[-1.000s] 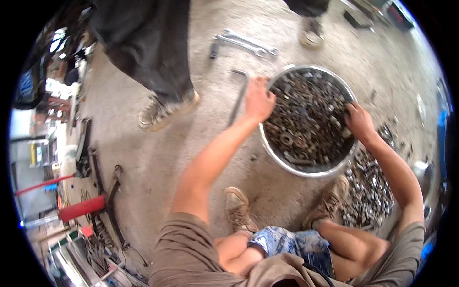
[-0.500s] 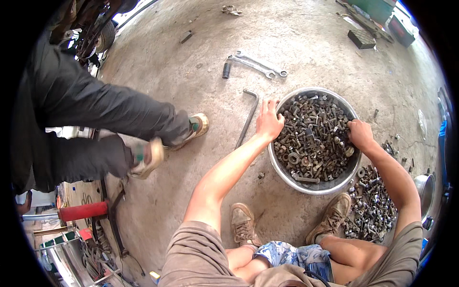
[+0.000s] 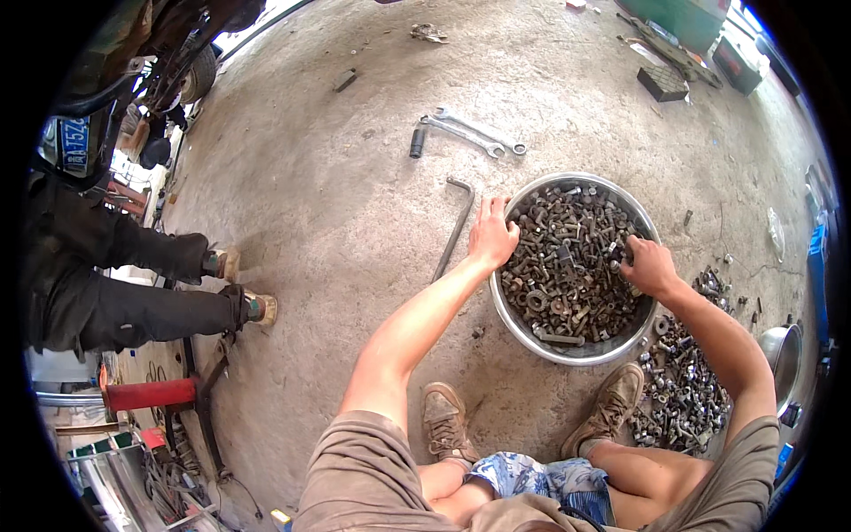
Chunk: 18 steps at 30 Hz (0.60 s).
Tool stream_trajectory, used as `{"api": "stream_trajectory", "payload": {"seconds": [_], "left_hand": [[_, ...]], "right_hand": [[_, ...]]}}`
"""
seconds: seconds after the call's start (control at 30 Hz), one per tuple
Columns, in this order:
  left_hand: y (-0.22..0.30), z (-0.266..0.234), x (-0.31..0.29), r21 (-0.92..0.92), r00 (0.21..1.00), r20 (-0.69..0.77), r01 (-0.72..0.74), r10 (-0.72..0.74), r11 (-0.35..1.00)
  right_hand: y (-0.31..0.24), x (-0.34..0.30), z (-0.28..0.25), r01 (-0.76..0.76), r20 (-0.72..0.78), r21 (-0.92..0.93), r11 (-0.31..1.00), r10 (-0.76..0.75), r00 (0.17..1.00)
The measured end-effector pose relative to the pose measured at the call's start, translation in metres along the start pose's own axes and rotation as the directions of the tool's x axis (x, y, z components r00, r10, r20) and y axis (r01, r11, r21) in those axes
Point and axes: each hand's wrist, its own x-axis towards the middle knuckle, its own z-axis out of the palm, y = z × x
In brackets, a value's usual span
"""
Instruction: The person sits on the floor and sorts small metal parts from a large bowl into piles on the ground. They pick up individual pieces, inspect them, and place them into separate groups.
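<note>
A round steel basin [image 3: 581, 355] stands on the floor before me, heaped with dark, greasy bolts and nuts [image 3: 581, 266]. My left hand [image 3: 493, 234] grips its left rim, the thumb lying over the edge. Inside the right rim, my right hand [image 3: 650, 266] reaches down onto the bolts with thumb and fingers curled together. What lies between those fingertips is too small to make out. Beside the basin at the lower right spreads a loose pile of nuts and bolts [image 3: 687, 386] on the concrete.
Two combination wrenches [image 3: 470, 133], a black socket [image 3: 417, 143] and a bent bar [image 3: 456, 229] lie beyond my left hand. Another metal bowl [image 3: 782, 359] sits at the far right. A co-worker's dark trouser leg [image 3: 151, 310] is at left, above a red-sleeved stand [image 3: 151, 393].
My right hand has left the rim and moved inward onto the bolts. My left hand stays at the rim. The co-worker has stepped back to the left.
</note>
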Motion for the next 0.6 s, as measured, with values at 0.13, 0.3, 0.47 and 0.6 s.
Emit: {"api": "stream_trajectory", "payload": {"seconds": [0.13,0.3,0.47,0.6], "left_hand": [[0.001,-0.002,-0.002,0.01,0.999,0.029,0.035,-0.036,0.999],[-0.009,0.007,0.001,0.03,0.999,0.012,0.053,-0.053,0.998],[-0.005,-0.001,-0.002,0.037,0.993,0.077,0.086,-0.089,0.996],[-0.007,0.006,-0.004,0.067,0.994,0.071,0.077,-0.082,0.995]], "right_hand": [[-0.003,-0.001,0.006,0.07,0.003,0.044,0.997,-0.071,0.998],[-0.006,-0.007,0.016,0.112,-0.034,0.093,0.989,-0.109,0.993],[-0.016,-0.009,0.02,0.097,-0.026,0.121,0.988,-0.095,0.995],[-0.018,-0.003,0.025,0.168,-0.09,0.111,0.98,-0.158,0.983]]}}
